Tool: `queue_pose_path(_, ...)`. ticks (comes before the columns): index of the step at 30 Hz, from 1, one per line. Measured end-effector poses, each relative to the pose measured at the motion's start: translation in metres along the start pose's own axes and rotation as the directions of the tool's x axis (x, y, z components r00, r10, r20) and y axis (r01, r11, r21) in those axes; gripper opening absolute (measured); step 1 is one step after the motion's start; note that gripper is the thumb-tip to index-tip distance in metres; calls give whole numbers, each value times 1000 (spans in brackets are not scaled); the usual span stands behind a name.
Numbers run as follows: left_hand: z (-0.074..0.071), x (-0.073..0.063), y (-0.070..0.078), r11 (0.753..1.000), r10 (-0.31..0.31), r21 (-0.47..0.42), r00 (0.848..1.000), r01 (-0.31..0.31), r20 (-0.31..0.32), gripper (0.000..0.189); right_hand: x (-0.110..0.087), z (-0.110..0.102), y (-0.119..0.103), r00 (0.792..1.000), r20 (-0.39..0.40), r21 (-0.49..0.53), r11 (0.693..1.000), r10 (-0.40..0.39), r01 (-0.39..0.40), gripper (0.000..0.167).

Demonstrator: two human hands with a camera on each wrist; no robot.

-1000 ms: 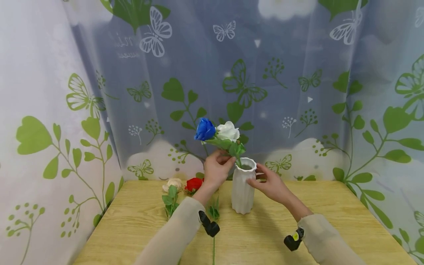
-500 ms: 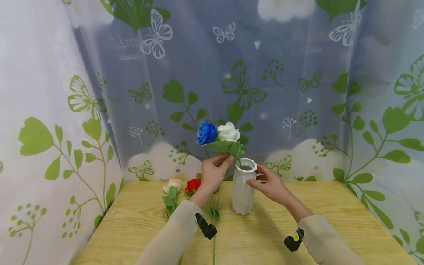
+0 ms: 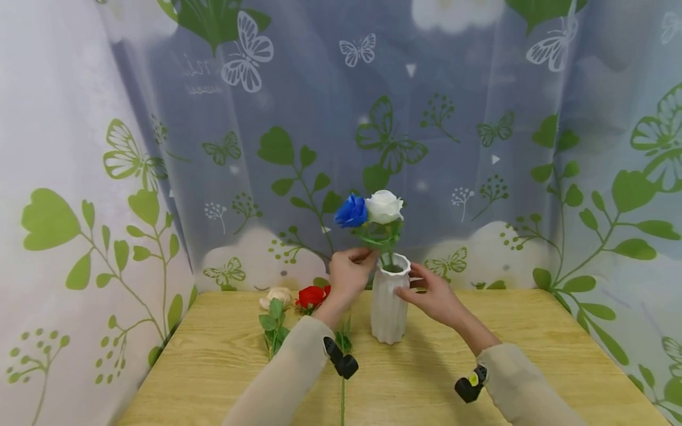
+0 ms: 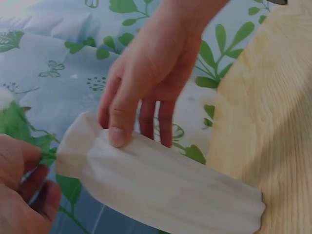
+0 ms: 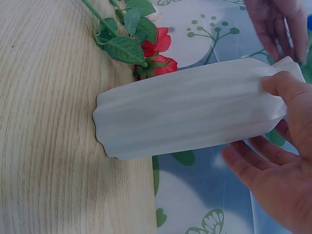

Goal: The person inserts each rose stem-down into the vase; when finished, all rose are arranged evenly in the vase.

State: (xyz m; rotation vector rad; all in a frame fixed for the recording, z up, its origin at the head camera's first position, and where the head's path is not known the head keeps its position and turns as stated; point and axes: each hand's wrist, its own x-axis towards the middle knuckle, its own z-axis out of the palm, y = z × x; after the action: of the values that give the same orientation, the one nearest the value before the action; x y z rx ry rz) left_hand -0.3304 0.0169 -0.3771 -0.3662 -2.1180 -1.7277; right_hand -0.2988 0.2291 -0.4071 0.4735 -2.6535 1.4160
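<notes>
Left hand: raised, fingers curled, fingertips pinched together at the top.
Right hand: thumb forward, fingers loosely curved and spread.
Forearms: both in beige sleeves, angled inward from the lower edge, a black device at each wrist.

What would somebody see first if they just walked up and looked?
Probably the blue rose and white rose, standing in the white vase mid-table. The left hand pinches their stems just above the vase's mouth, and the right hand steadies its neck. A red rose lies on the table to the left.
</notes>
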Motion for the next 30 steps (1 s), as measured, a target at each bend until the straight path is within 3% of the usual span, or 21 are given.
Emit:
queue_pose_path(3,3,-2,0,997,-38,72,998,35,39,16,0,1,0,1000,2,0,1000,-5,5,72)
queue_pose_path(8,6,-2,-1,988,-64,141,998,63,-1,14,0,2,1,1000,3,0,1000,-11,11,73)
queue_pose_path(14,5,-4,-4,981,-192,-7,979,193,63,24,-1,1,3,1000,6,13,1000,-18,18,71)
queue_pose_path(17,5,-6,-8,969,-220,-96,972,227,80,28,-1,0,3,1000,7,13,1000,-22,22,71)
queue_pose_path(25,7,-4,-10,982,-132,-138,991,130,-2,28,-1,0,3,1000,-1,4,1000,-13,13,73)
queue_pose_path(30,8,-3,-6,991,-126,-52,992,125,-28,37,-1,0,2,1000,0,-1,1000,-4,4,74)
